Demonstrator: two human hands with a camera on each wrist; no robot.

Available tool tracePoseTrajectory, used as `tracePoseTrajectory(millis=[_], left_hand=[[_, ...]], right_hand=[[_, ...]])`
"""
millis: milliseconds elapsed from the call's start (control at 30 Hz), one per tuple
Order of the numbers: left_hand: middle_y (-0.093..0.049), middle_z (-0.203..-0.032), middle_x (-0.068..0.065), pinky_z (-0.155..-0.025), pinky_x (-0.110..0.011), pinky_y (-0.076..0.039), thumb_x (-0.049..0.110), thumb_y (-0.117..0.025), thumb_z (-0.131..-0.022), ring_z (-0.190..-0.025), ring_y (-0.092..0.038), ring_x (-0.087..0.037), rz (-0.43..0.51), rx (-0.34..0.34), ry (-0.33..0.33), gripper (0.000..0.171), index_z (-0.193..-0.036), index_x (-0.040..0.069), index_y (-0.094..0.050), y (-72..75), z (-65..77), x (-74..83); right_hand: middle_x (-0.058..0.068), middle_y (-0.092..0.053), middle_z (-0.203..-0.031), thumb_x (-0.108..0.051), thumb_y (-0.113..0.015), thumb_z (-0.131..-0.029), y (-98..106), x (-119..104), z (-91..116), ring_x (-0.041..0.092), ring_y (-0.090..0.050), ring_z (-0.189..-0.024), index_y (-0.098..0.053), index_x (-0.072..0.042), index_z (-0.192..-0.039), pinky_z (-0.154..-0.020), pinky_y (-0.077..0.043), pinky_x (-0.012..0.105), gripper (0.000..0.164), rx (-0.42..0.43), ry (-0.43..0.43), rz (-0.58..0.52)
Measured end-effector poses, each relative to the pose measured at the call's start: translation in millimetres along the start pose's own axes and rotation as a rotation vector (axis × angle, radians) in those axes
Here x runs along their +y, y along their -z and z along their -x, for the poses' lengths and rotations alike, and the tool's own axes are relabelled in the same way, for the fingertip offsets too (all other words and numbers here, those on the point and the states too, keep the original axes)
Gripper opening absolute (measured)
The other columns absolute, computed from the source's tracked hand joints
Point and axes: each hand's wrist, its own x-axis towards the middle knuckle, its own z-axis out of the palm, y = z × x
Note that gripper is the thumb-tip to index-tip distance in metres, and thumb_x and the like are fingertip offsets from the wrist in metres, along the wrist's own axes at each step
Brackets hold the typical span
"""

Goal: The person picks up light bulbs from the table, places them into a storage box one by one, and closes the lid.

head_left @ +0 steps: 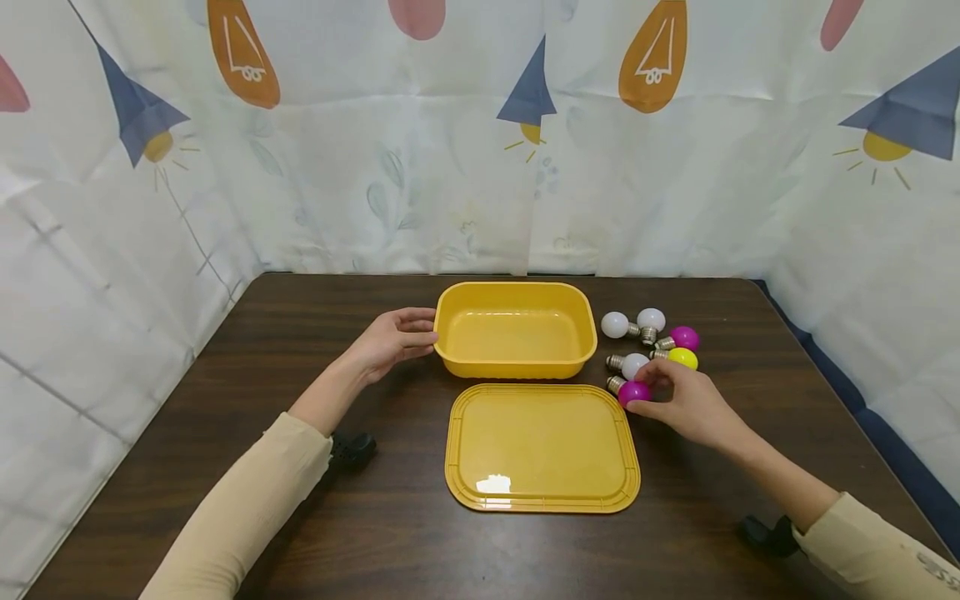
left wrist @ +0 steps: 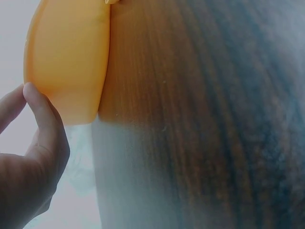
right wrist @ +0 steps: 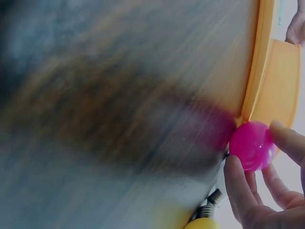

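A person in cream sleeves is working with two bare hands at a dark brown wooden table (head_left: 375, 542). The right hand (head_left: 693, 407) is pinching a pink bulb (head_left: 634, 395) between thumb and fingertips; the right wrist view is showing the fingers clamped around its round glass. This bulb is sitting just beside the far right corner of a flat yellow tray (head_left: 542, 450), its metal screw base pointing away and to the left. Whether it is resting on the wood is hard to tell.

Five more bulbs are lying in a loose cluster beyond that hand. A white bulb (head_left: 635, 365) is lying nearest to the pinched one, and a yellow bulb (head_left: 683, 358) is lying to its right. A second pink bulb (head_left: 686, 337) is lying just behind the yellow one. At the back, a round white bulb (head_left: 614, 325) is pointing its base right, towards another white bulb (head_left: 651, 318).

The left hand (head_left: 386, 343) is touching the left side of a deep yellow tub (head_left: 515, 337), its fingers reaching out nearly straight, the thumb apart from them. The tub is standing behind the tray, to the left of the bulbs. A white curtain (head_left: 465, 183) printed with lamps is hanging behind the table.
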Motion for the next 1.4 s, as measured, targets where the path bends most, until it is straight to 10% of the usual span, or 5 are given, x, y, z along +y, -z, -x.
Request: tracePoseTrajectory(millis=[1400], left_hand=[[-0.054,-0.136,-0.023,-0.096,-0.034,-0.056,0.000,-0.063,-0.102,-0.105,-0.068,-0.022,0.040,-0.068,-0.009,0.058,-0.155,-0.002,-0.039,1.8,-0.5,-2.2]], right_hand=[[0.010,-0.069,-0.116,-0.028,-0.079,-0.093,18,6,7,0.033,-0.067,-0.110,-0.065,-0.004,-0.125,-0.083,-0.057,0.024,0.042,-0.090,-0.026,-0.138]])
